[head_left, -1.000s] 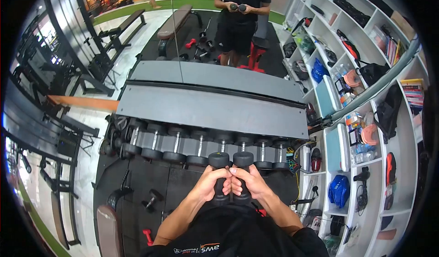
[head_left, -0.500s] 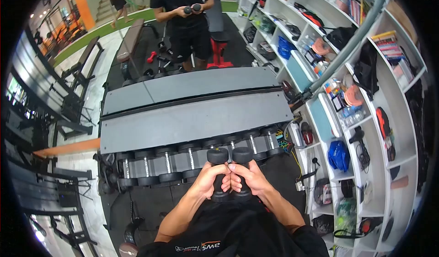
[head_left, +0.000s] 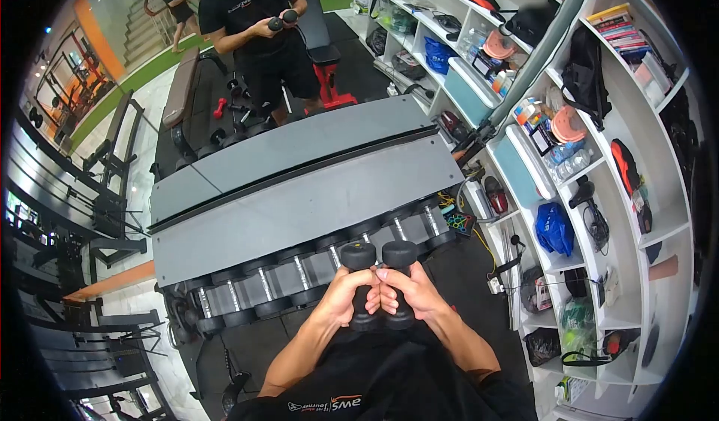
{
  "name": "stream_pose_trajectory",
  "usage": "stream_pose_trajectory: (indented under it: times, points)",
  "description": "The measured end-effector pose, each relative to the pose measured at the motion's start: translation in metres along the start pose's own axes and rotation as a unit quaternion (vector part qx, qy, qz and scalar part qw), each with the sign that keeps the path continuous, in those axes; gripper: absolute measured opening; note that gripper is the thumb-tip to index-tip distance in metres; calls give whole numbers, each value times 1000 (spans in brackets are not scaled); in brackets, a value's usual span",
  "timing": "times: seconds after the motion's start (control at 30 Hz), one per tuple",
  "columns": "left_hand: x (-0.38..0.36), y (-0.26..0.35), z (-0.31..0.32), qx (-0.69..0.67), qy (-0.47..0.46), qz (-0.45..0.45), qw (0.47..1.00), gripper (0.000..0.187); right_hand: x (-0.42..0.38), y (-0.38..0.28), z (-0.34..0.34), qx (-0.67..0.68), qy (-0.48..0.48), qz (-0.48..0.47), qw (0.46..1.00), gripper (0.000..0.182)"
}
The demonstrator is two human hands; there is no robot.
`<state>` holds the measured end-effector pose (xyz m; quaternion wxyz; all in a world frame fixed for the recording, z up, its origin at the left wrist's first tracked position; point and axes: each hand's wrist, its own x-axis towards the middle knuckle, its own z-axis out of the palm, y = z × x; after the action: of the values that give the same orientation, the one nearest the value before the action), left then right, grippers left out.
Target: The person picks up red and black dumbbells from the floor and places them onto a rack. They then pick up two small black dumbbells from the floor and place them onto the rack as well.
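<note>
Close to my chest, my left hand (head_left: 346, 295) is wrapped round the handle of a black dumbbell (head_left: 358, 255). A second black dumbbell (head_left: 399, 253) is gripped by my right hand (head_left: 413, 294). The two dumbbells stand side by side, nearly parallel, with their round heads pointing away from me and their lower heads near my shirt. My thumbs and fingertips meet between them. The handles are mostly hidden by my fingers. Just beyond my hands is a dumbbell rack (head_left: 299, 222) with a grey top.
Several dumbbells (head_left: 267, 285) with metal handles line the rack's lower tier. A mirror behind it reflects a person (head_left: 258, 31) in black holding two dumbbells. White shelves (head_left: 618, 301) with bags and bottles run along the right. Gym machines (head_left: 116, 196) stand at the left.
The camera view has turned, so the rack and mirror reflection now appear tilted and shifted left. My hands keep the same grip on both dumbbells in front of my chest.
</note>
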<state>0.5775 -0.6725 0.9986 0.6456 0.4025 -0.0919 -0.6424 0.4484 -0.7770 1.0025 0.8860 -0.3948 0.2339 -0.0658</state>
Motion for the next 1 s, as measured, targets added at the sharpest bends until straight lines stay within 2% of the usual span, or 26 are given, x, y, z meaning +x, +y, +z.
stream_pose_trajectory:
  times: [0.4,0.5,0.6,0.83,1.0]
  points:
    - [128,-6,72,3,15,-9,1000,12,24,-88,-118,33,-14,18,999,14]
    - [156,-3,101,13,51,-29,998,11,27,-110,-147,48,-12,33,998,14]
    - [187,-19,100,7,40,-18,999,10,34,-121,-178,51,-20,49,997,13]
    - [226,-24,117,16,93,-38,995,10,55,-137,-223,38,-29,107,993,15]
    - [241,-24,117,7,108,-38,993,14,71,-148,-236,13,-49,124,991,24]
